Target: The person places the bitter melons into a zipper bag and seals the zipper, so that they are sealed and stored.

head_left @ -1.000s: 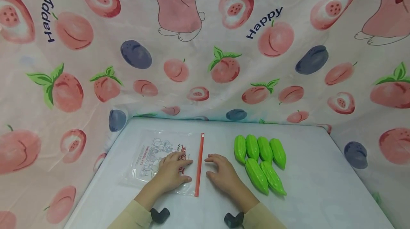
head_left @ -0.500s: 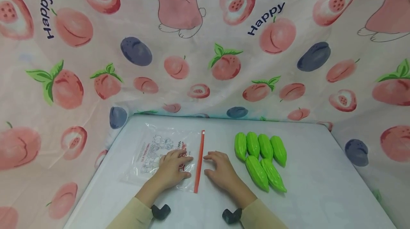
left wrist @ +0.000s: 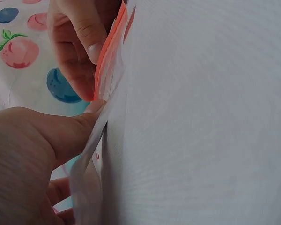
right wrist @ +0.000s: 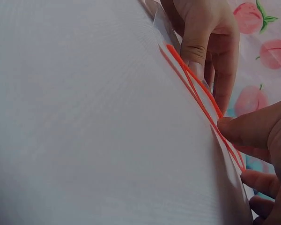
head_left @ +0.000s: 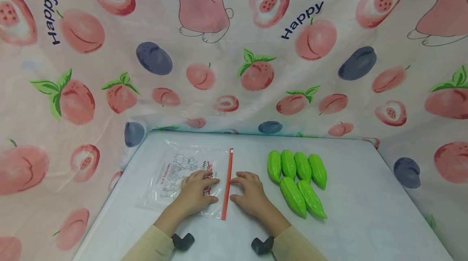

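Observation:
A clear plastic zip bag [head_left: 175,188] with printed drawings and an orange-red zip strip [head_left: 227,188] lies flat on the white table. My left hand [head_left: 197,194] rests on the bag, fingers spread and thumb touching the plastic left of the strip. At the strip's right edge is my right hand [head_left: 254,194], with its thumb and fingertips touching or almost touching it. In the right wrist view the right thumb [right wrist: 243,126] meets the orange-red strip [right wrist: 196,89], which looks slightly parted into lines there. Neither hand visibly grips the bag.
Several bright green, ridged, bitter-melon-like pieces [head_left: 292,198] lie in two rows right of my right hand. A fruit-printed cloth [head_left: 226,78] hangs behind and beside the white table [head_left: 365,212]. Black wrist devices [head_left: 183,242] sit near both sleeves.
My right hand has moved a little left, bringing its fingertips to the strip. My left hand stays on the bag. The head view has shifted slightly.

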Tool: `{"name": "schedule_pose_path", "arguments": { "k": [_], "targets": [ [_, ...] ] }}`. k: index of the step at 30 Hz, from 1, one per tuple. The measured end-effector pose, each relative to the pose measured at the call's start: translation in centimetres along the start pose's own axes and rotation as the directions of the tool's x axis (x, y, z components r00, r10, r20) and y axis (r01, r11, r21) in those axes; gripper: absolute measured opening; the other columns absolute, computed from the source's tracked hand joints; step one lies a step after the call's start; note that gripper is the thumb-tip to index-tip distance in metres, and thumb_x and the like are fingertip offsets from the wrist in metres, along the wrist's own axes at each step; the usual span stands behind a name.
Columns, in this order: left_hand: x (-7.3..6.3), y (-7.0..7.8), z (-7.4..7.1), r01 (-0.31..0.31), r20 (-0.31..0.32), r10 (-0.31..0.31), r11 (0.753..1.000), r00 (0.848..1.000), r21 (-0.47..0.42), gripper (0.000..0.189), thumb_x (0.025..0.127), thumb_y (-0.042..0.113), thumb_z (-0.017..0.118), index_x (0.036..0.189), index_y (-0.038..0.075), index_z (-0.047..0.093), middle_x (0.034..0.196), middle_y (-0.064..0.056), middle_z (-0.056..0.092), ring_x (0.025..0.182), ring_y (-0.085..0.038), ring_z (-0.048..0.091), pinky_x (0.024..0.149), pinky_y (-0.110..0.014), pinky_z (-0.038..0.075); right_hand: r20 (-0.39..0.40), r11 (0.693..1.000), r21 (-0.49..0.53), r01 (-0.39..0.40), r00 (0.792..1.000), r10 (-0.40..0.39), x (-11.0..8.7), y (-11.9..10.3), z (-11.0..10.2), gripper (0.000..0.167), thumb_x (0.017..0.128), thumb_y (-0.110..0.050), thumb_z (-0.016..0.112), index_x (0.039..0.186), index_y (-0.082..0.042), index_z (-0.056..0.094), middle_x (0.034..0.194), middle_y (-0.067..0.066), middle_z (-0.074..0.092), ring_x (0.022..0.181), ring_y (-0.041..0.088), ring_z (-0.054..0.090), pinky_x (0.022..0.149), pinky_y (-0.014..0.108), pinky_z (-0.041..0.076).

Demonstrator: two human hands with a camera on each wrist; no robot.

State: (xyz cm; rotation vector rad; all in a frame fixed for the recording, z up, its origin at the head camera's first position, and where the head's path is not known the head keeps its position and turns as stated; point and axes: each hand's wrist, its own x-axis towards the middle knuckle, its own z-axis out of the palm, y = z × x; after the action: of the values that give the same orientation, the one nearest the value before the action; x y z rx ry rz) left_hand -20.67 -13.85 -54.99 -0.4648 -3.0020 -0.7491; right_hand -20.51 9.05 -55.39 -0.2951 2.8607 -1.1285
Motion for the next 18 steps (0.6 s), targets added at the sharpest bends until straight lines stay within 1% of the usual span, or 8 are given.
{"name": "schedule_pose_path", "arguments": {
  "k": [8,18],
  "targets": [
    [-0.15,0.09,-0.21,-0.005,0.006,0.005,1.000,1.000,-0.020,0.055,0.086,0.032,0.089,0.139,0.031,0.073,0.160,-0.003,0.056,0.155,-0.033,0.041,0.122,-0.067,0.030,-0.004,1.000,-0.004,0.012,1.000,-0.012,-0.11,-0.24,-0.04,0.043,0.087,-0.022,0.087,0.129,-0.022,0.077,0.156,0.004,0.057,0.153,0.035,0.038,0.117,0.071,0.040],
    [-0.21,0.21,-0.53,-0.008,0.010,0.009,0.999,1.000,-0.041,0.057,0.087,0.034,0.088,0.141,0.030,0.072,0.160,-0.003,0.056,0.156,-0.033,0.041,0.121,-0.066,0.029,-0.016,1.000,-0.001,0.009,1.000,-0.009,-0.12,-0.36,-0.05,0.042,0.089,-0.022,0.085,0.130,-0.021,0.076,0.156,0.004,0.057,0.154,0.035,0.037,0.118,0.069,0.039]
  ]
}}
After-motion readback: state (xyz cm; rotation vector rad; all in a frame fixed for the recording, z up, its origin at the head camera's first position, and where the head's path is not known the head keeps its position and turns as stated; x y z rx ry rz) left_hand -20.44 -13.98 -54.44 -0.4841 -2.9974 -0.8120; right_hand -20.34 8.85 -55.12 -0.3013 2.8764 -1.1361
